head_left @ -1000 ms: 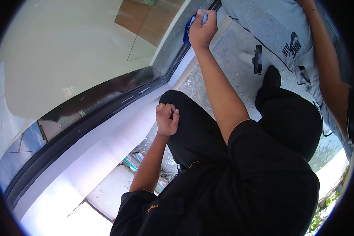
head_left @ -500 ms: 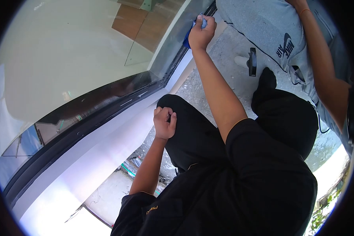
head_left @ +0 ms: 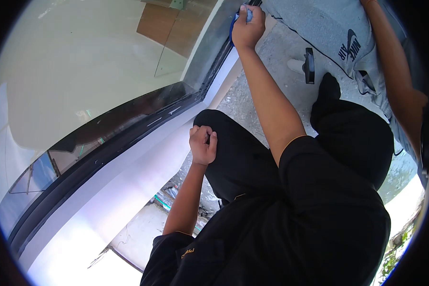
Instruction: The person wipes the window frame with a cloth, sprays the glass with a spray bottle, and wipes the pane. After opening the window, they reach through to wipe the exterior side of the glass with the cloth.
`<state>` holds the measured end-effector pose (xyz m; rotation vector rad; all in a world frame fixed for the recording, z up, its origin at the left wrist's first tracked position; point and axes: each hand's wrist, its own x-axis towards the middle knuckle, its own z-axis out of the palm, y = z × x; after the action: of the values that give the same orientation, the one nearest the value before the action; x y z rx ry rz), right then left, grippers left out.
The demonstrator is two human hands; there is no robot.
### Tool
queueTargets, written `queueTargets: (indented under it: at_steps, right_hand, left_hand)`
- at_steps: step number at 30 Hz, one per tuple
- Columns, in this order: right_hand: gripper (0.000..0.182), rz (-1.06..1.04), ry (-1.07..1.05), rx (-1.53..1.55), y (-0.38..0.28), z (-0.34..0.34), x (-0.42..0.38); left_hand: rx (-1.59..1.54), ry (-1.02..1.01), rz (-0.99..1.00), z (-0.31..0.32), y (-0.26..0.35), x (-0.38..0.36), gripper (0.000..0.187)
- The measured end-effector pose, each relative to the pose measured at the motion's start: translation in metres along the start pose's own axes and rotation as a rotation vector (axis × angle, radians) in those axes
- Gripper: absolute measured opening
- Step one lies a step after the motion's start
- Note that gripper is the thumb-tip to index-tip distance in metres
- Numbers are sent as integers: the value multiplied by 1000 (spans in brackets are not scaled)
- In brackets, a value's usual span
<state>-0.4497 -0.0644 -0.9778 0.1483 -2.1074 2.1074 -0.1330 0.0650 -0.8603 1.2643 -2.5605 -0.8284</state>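
My right hand (head_left: 249, 29) is closed around a blue cloth (head_left: 233, 31), with a lighter blue part showing by the thumb. It presses the cloth along the black window frame (head_left: 217, 71), near the top of the view. My left hand (head_left: 203, 144) rests on my bent knee with its fingers curled in, and I see nothing held in it. Beside both hands runs the large glass pane (head_left: 90, 66), which shows reflections and a brown panel behind it.
A white sill (head_left: 124, 167) runs below the frame. On the rough concrete floor (head_left: 276, 71) lies a pale object with a black bar-shaped end (head_left: 310, 66). Another person in grey trousers (head_left: 329, 28) is close at the right, an arm (head_left: 395, 57) hanging near me.
My right hand and the cloth have shifted slightly up along the frame. My left hand stays on the knee. The whole view has tilted a little.
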Motion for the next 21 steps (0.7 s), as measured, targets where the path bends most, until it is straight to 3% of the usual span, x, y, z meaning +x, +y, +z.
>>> queueTargets:
  at_steps: [13, 17, 19, 21]
  right_hand:
    - [6, 62, 78, -31, -1, 13, 16]
    - [13, 185, 140, 112, -48, 24, -9]
    - [14, -33, 156, 146, -106, 21, -40]
    - [13, -131, 100, 230, -115, 16, -41]
  left_hand:
    - [18, -26, -35, -2, -5, -3, 9]
    - [6, -19, -26, 4, -9, 0, 9]
    - [13, -1, -16, 4, -7, -1, 9]
    - [38, -14, -17, 2, -3, 0, 9]
